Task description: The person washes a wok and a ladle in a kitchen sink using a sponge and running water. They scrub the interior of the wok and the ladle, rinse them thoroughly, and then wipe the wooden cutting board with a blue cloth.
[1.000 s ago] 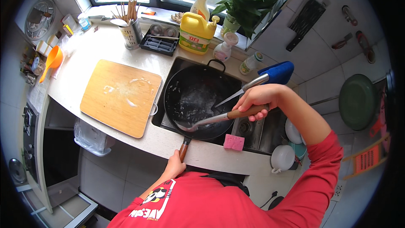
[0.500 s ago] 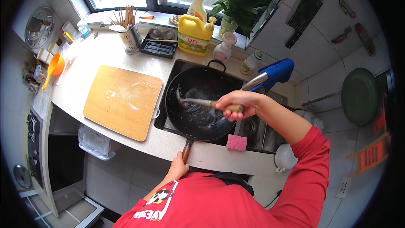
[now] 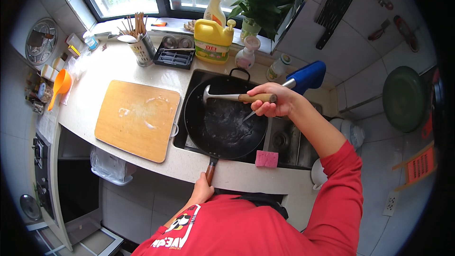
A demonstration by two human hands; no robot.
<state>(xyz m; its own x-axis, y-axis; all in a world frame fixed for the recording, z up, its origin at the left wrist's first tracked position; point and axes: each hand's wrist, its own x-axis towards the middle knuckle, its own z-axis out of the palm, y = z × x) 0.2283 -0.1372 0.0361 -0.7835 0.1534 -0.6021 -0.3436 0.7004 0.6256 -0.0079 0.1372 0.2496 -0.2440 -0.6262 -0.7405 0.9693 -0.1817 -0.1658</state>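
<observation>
A black wok sits in the left sink basin, with water rippling in its bottom. My left hand is closed around its wooden handle at the counter's front edge. Above the wok, my right hand grips the wooden handle of a metal wok spatula. The spatula's head, seen nearly edge-on, is over the wok's upper left side. Behind that hand, a faucet with a blue cover reaches over the sink, and a thin stream of water shows below my right hand.
A wooden cutting board with foam on it lies left of the sink. A pink sponge rests on the sink's front edge. Behind stand a yellow detergent jug, a pump bottle and a chopstick holder. A cleaver hangs on the wall.
My right hand has lifted the spatula up and away from the wok's middle. The water stream now shows beneath it. My left hand still holds the wok's handle.
</observation>
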